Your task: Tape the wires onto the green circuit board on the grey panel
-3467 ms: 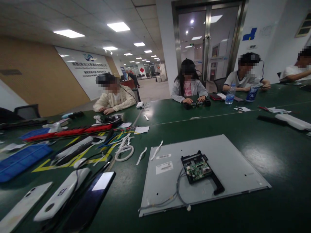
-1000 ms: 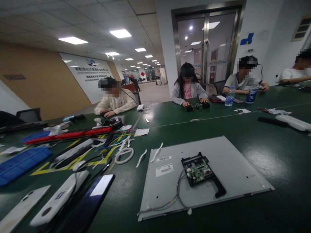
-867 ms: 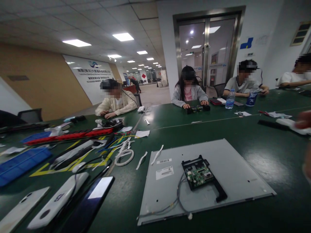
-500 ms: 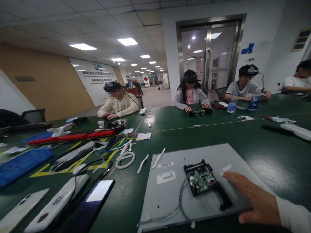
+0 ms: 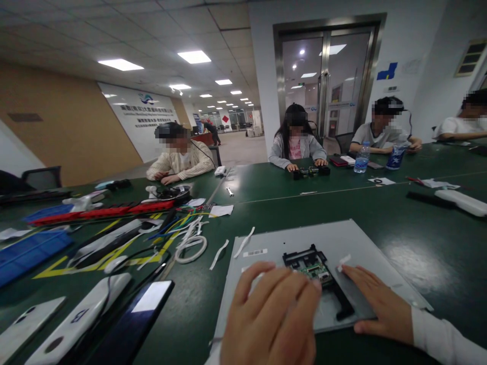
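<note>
A flat grey metal panel (image 5: 236,284) lies on the green table. On it sits a black bracket (image 5: 346,306) with a green circuit board (image 5: 314,271). My left hand (image 5: 274,314) is over the panel's near left part, its fingers curled together and their tips beside the board. It hides the cables, a label and part of the board; anything in its grasp is hidden. My right hand (image 5: 380,304) rests on the panel's right part with fingers stretched out, the thumb at the near edge. Its fingertips are beside a small white strip (image 5: 344,261).
To my left are a phone (image 5: 129,329), a white device (image 5: 83,319), a blue tray (image 5: 34,253), a white cable coil (image 5: 190,249) and red strips (image 5: 102,212). Several people sit across the table. A water bottle (image 5: 361,158) and a can (image 5: 395,156) stand there.
My left hand has come into view from below and now covers the near left part of the panel and board. My right hand stays on the panel. The view has shifted slightly.
</note>
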Demonstrator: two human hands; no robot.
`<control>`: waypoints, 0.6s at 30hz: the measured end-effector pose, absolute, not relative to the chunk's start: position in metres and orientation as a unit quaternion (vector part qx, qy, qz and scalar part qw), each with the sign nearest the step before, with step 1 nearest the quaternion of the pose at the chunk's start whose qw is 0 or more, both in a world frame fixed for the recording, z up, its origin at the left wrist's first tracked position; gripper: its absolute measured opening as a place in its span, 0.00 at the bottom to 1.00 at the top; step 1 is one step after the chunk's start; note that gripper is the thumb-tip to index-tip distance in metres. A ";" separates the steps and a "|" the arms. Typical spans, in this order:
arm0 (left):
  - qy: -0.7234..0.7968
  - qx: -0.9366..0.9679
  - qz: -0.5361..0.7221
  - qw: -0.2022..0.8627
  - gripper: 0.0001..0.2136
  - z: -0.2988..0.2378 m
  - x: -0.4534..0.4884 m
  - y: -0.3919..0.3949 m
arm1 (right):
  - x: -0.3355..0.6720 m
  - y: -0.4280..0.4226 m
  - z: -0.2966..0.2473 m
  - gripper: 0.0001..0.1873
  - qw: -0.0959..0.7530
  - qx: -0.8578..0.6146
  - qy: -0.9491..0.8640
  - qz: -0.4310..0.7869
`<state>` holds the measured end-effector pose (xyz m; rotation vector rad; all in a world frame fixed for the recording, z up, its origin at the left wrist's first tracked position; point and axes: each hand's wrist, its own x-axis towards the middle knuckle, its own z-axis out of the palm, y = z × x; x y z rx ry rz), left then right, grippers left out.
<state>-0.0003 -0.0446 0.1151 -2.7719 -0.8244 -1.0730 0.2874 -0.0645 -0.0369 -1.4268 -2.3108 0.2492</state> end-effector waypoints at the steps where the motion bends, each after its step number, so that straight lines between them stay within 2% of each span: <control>1: -0.279 -0.923 -0.265 0.003 0.20 0.112 0.008 -0.030 | 0.286 -0.063 -0.037 0.47 0.218 -0.514 -0.825 0.094; 4: -0.347 -0.931 -0.080 -0.078 0.38 0.084 0.024 0.009 | 0.280 -0.059 -0.034 0.45 0.288 -0.530 -0.788 0.121; 6: -0.385 -0.916 -0.004 -0.110 0.50 0.059 0.028 0.027 | 0.277 -0.053 -0.028 0.40 0.344 -0.541 -0.750 0.163; 7: -0.388 -0.914 0.015 -0.121 0.52 0.048 0.028 0.034 | 0.275 -0.049 -0.023 0.35 0.367 -0.543 -0.731 0.190; 12: -0.405 -0.904 0.023 -0.135 0.51 0.022 0.029 0.053 | 0.260 -0.022 -0.008 0.16 0.469 -0.536 -0.635 0.299; 18: -0.401 -0.907 0.007 -0.126 0.50 0.021 0.031 0.078 | 0.256 0.017 -0.031 0.14 0.556 -0.528 -0.537 0.353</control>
